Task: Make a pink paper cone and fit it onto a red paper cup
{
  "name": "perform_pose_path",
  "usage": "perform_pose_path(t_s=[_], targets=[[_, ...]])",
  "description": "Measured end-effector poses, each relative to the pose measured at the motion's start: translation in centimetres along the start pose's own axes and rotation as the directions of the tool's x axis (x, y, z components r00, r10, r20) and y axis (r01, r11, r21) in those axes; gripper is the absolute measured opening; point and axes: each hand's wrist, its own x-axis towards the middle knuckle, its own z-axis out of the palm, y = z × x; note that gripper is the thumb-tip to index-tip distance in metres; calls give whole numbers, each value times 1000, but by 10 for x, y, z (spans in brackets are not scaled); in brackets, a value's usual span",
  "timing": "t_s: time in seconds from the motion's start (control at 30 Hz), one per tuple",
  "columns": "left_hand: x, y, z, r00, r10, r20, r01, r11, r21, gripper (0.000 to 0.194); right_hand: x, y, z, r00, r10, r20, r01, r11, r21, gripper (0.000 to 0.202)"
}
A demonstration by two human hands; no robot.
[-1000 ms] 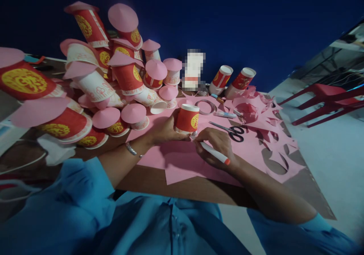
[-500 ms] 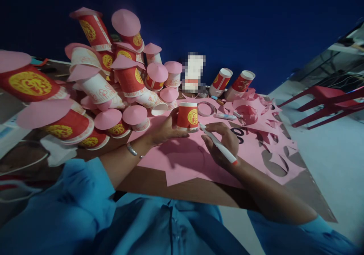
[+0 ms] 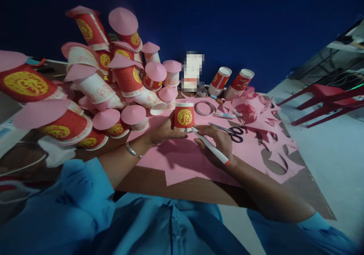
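Note:
My left hand is wrapped round the left side and underside of a red paper cup with a yellow emblem and white bands. The cup is held upside down above the pink paper. Between the fingers of my right hand is a white glue pen with a red end. Its narrow tip meets the cup's lower white band, or comes very near it. Black-handled scissors lie on the paper just beyond my right hand.
Several cups with pink cone tops are piled at the left. Two cup stacks lean at the back. A tape roll, a capped marker and pink paper scraps lie on the right. A red stool stands beyond the table.
The cup has turned so its emblem faces me more squarely. My right hand and the pen have shifted left along the cup's lower band, uncovering more of the scissors.

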Motion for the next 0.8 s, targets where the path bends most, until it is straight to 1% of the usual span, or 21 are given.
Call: perform_pose_path(t_s=[0.13,0.3,0.4,0.57,0.8], targets=[[0,0,0,1000,17,-10,-17,1000,20,110,3,-4,-4,999,-36,-28,36,999,-10,15],[1,2,2,999,43,-6,-42,998,42,104,4,-8,-6,995,-94,35,95,996,-5,16],[1,2,2,999,46,-13,-45,998,48,102,3,-9,-5,993,-114,40,115,993,-24,18],[1,-3,-1,999,42,6,-42,998,42,104,6,-8,-6,994,-100,38,102,994,-44,16],[-1,-6,-5,1000,-20,23,18,996,82,106,6,-8,-5,996,-86,33,87,995,-44,16]])
